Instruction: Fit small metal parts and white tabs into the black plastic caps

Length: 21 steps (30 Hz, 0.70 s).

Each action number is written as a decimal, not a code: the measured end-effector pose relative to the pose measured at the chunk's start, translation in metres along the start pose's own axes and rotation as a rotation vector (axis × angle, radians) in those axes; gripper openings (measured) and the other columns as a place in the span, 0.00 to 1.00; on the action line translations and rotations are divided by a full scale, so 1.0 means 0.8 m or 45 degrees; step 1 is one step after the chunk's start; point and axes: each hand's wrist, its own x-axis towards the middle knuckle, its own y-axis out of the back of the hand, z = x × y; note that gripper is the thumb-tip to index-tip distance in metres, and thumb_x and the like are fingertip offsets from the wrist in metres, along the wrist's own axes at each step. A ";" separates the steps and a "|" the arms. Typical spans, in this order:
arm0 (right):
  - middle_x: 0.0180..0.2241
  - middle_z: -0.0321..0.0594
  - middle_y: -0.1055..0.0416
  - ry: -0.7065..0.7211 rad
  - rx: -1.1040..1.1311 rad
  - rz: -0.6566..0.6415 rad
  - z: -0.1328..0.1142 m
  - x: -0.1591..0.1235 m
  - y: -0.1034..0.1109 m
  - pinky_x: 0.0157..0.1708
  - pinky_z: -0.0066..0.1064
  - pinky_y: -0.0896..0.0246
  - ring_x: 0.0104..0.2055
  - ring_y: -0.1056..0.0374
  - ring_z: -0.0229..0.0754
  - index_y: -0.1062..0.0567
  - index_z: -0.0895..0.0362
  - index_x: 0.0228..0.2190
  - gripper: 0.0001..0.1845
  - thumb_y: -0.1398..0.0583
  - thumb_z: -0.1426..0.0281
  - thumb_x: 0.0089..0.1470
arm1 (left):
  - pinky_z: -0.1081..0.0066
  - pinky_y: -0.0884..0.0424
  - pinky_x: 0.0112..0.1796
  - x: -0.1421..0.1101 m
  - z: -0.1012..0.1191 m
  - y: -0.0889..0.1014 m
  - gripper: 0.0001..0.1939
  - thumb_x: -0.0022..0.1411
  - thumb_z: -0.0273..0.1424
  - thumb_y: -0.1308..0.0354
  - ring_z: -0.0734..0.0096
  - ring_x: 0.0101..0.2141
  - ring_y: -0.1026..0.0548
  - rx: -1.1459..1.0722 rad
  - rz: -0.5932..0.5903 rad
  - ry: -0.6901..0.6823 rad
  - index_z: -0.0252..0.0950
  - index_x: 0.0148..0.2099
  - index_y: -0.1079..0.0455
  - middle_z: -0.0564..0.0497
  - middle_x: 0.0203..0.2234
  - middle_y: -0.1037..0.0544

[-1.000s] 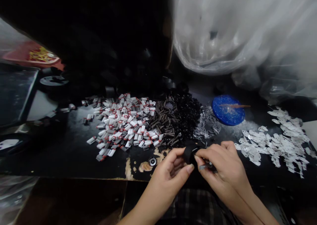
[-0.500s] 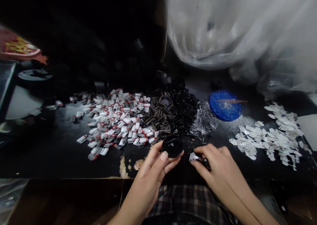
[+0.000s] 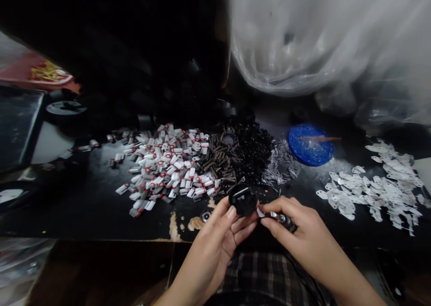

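My left hand [image 3: 218, 232] is closed around the rim of a round black plastic part [image 3: 243, 201], its hollow side with a pale metallic bar turned up. Close beside it, my right hand [image 3: 296, 223] pinches a small flat metal plate [image 3: 260, 212] between thumb and forefinger. The same hand also holds a dark-handled tool [image 3: 286, 222] with a shiny metal end; its exact kind is unclear. The plate is very near the black part's right edge; whether they touch I cannot tell.
On the black table lie piles of white sleeves with red rings [image 3: 175, 162], springs [image 3: 218, 158], small black parts [image 3: 252, 149], thin grey pieces [image 3: 281, 164] and flat metal plates [image 3: 380, 185]. A blue lid [image 3: 311, 151] carries a brown stick. Clear plastic bags [image 3: 286, 68] hang behind.
The metal plate in my right hand has come closer to the black part and tilted. The view has swung slightly left. Both hands keep their hold.
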 end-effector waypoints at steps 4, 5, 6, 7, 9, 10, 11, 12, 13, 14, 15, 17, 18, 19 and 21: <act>0.31 0.31 0.25 0.058 0.001 0.049 0.002 0.000 -0.001 0.35 0.31 0.40 0.33 0.33 0.38 0.28 0.52 0.30 0.05 0.40 0.73 0.58 | 0.69 0.25 0.46 0.003 0.003 0.001 0.08 0.66 0.31 0.44 0.68 0.44 0.22 -0.003 -0.013 0.013 0.41 0.45 0.24 0.51 0.45 0.19; 0.31 0.32 0.25 0.106 -0.020 0.083 0.002 0.000 -0.002 0.35 0.31 0.40 0.32 0.33 0.37 0.28 0.53 0.30 0.05 0.40 0.73 0.58 | 0.69 0.25 0.46 0.004 0.003 0.001 0.08 0.66 0.31 0.43 0.69 0.43 0.21 -0.006 -0.005 0.017 0.40 0.45 0.24 0.50 0.45 0.19; 0.31 0.32 0.25 0.170 -0.042 0.111 0.003 0.000 -0.002 0.36 0.31 0.41 0.33 0.32 0.37 0.28 0.53 0.31 0.05 0.40 0.74 0.58 | 0.69 0.25 0.45 0.005 0.004 0.001 0.08 0.65 0.31 0.43 0.69 0.42 0.21 -0.009 0.003 0.020 0.40 0.45 0.24 0.50 0.44 0.19; 0.32 0.33 0.25 0.243 -0.064 0.126 0.004 0.000 -0.002 0.37 0.32 0.41 0.34 0.31 0.37 0.27 0.53 0.33 0.05 0.40 0.75 0.58 | 0.69 0.25 0.45 0.005 0.005 0.002 0.08 0.65 0.31 0.42 0.68 0.42 0.21 -0.008 0.007 0.025 0.40 0.45 0.25 0.50 0.43 0.19; 0.35 0.35 0.24 0.374 -0.104 0.126 0.005 0.000 -0.001 0.38 0.33 0.42 0.36 0.30 0.37 0.27 0.53 0.37 0.09 0.41 0.78 0.57 | 0.68 0.25 0.45 0.006 0.006 0.002 0.08 0.64 0.32 0.42 0.67 0.42 0.21 0.006 0.003 0.043 0.39 0.45 0.25 0.48 0.42 0.19; 0.36 0.36 0.24 0.420 -0.119 0.113 0.005 0.000 0.000 0.38 0.34 0.43 0.36 0.30 0.38 0.27 0.53 0.39 0.11 0.42 0.79 0.57 | 0.68 0.25 0.44 0.006 0.006 0.002 0.08 0.64 0.32 0.42 0.66 0.41 0.20 0.018 0.003 0.050 0.39 0.45 0.25 0.48 0.42 0.18; 0.36 0.36 0.24 0.450 -0.131 0.101 0.005 0.000 0.001 0.38 0.35 0.43 0.36 0.30 0.38 0.28 0.53 0.40 0.12 0.42 0.80 0.57 | 0.68 0.25 0.44 0.006 0.005 0.002 0.08 0.64 0.33 0.41 0.67 0.40 0.20 0.030 0.013 0.050 0.40 0.45 0.26 0.48 0.41 0.18; 0.36 0.37 0.24 0.477 -0.144 0.100 0.004 0.000 0.002 0.37 0.35 0.44 0.36 0.30 0.39 0.28 0.53 0.40 0.13 0.42 0.80 0.56 | 0.68 0.25 0.43 0.006 0.004 0.002 0.08 0.64 0.33 0.41 0.67 0.40 0.20 0.048 0.029 0.036 0.40 0.45 0.26 0.50 0.40 0.18; 0.36 0.37 0.25 0.500 -0.161 0.105 0.003 0.000 0.002 0.37 0.36 0.45 0.35 0.31 0.39 0.29 0.54 0.41 0.13 0.42 0.81 0.56 | 0.68 0.25 0.44 0.006 0.003 0.002 0.08 0.64 0.33 0.41 0.68 0.40 0.20 0.078 0.042 0.017 0.41 0.45 0.27 0.51 0.39 0.18; 0.35 0.37 0.25 0.515 -0.180 0.113 0.002 0.000 0.002 0.37 0.36 0.46 0.35 0.31 0.39 0.29 0.54 0.41 0.12 0.42 0.81 0.56 | 0.69 0.26 0.45 0.006 0.001 0.001 0.08 0.64 0.33 0.41 0.68 0.41 0.21 0.122 0.040 -0.007 0.41 0.46 0.27 0.52 0.39 0.19; 0.35 0.37 0.25 0.524 -0.198 0.120 0.000 0.000 0.002 0.37 0.37 0.47 0.34 0.31 0.39 0.30 0.55 0.40 0.12 0.41 0.81 0.56 | 0.69 0.28 0.47 0.006 -0.001 0.001 0.09 0.64 0.33 0.41 0.68 0.43 0.22 0.176 0.025 -0.034 0.42 0.47 0.28 0.52 0.40 0.19; 0.34 0.36 0.26 0.525 -0.231 0.136 -0.003 0.001 0.001 0.37 0.37 0.49 0.34 0.32 0.38 0.30 0.56 0.40 0.12 0.41 0.81 0.55 | 0.69 0.30 0.50 0.005 -0.003 0.001 0.10 0.65 0.33 0.42 0.67 0.48 0.25 0.283 -0.028 -0.063 0.43 0.49 0.30 0.52 0.43 0.21; 0.34 0.35 0.26 0.522 -0.245 0.141 -0.004 0.002 0.001 0.38 0.37 0.49 0.34 0.32 0.38 0.30 0.56 0.40 0.13 0.41 0.82 0.55 | 0.69 0.30 0.50 0.004 -0.004 0.000 0.10 0.65 0.33 0.42 0.67 0.49 0.25 0.319 -0.048 -0.063 0.43 0.49 0.30 0.52 0.44 0.21; 0.33 0.35 0.26 0.521 -0.257 0.151 -0.005 0.002 0.000 0.38 0.37 0.50 0.34 0.32 0.37 0.30 0.56 0.40 0.13 0.42 0.82 0.55 | 0.69 0.31 0.51 0.004 -0.004 0.000 0.10 0.65 0.33 0.42 0.67 0.49 0.26 0.340 -0.058 -0.061 0.43 0.49 0.30 0.52 0.45 0.22; 0.32 0.34 0.26 0.526 -0.286 0.192 -0.006 0.002 0.000 0.38 0.37 0.50 0.33 0.32 0.37 0.30 0.56 0.41 0.13 0.42 0.82 0.55 | 0.68 0.31 0.51 0.003 -0.004 0.000 0.10 0.65 0.34 0.42 0.67 0.49 0.26 0.354 -0.055 -0.058 0.44 0.49 0.31 0.52 0.44 0.22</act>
